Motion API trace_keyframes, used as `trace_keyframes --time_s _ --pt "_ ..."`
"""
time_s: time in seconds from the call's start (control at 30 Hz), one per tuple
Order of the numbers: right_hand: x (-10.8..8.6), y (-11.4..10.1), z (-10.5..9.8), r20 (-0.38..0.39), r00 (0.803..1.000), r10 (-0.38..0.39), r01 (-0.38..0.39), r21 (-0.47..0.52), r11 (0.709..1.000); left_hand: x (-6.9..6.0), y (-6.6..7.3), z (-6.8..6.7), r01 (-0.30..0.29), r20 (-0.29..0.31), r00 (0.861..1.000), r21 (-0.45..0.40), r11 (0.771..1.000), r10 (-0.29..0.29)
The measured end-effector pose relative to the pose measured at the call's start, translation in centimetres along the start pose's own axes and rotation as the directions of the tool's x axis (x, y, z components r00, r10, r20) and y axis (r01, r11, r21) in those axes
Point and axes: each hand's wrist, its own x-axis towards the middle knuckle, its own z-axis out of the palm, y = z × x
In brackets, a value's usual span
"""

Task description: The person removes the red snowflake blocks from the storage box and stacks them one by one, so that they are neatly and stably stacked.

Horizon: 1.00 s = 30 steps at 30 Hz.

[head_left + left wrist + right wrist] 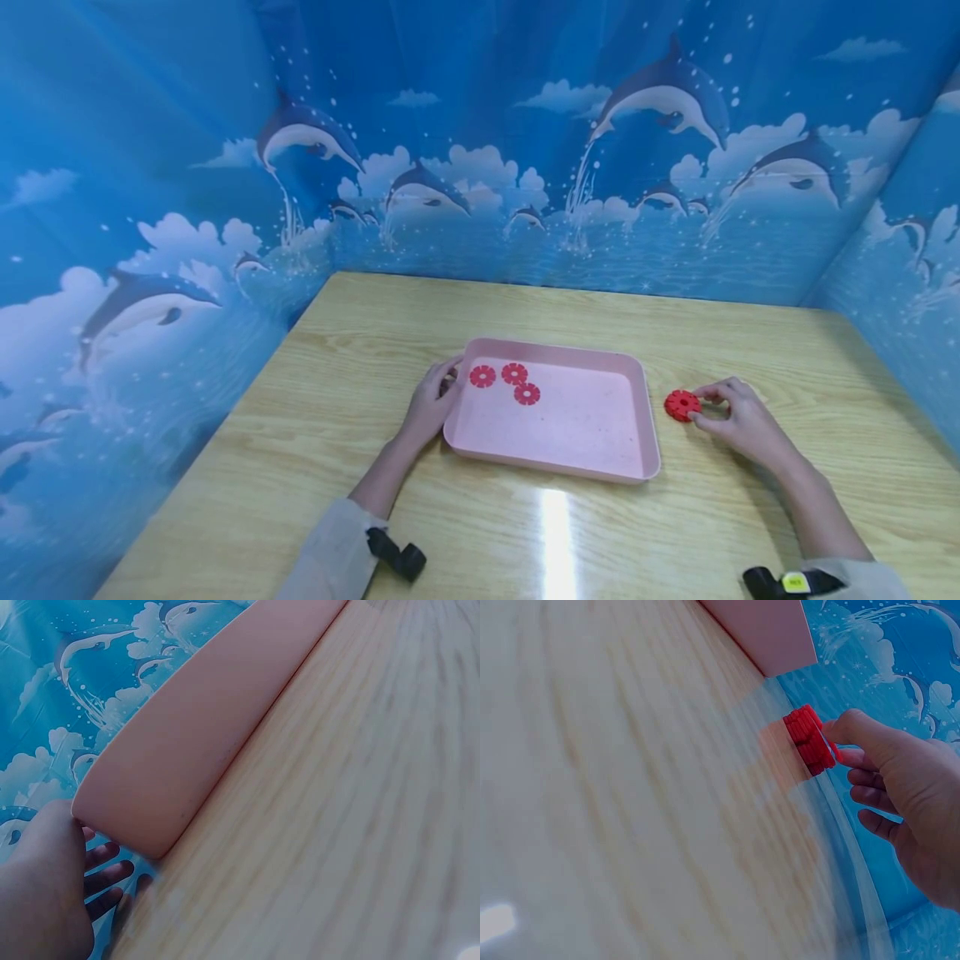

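Observation:
A pink tray (585, 421) lies on the table, with three flat red notched discs, one of them this disc (482, 377), at its back left. My left hand (433, 402) rests against the tray's left side. In the left wrist view its thumb touches the tray wall (172, 742), while the other fingers hang loosely beside the corner. To the right of the tray stands a short stack of red notched discs (681, 406). My right hand (738, 417) pinches a red disc (829, 742) between thumb and finger at the stack's edge; it is tilted away from the others.
The wooden table (390, 317) runs back to a blue curtain (480, 233) printed with dolphins, which also hangs at both sides. Black wrist cameras, such as the left one (395, 554), sit on both sleeves.

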Motion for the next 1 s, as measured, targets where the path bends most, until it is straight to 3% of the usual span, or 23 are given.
trace_keyframes --time_s 1.0 --pt "-0.02 -0.59 -0.48 0.006 1.0 0.011 -0.011 0.008 1.0 -0.01 0.1 -0.02 0.026 0.0 1.0 -0.006 1.0 -0.026"
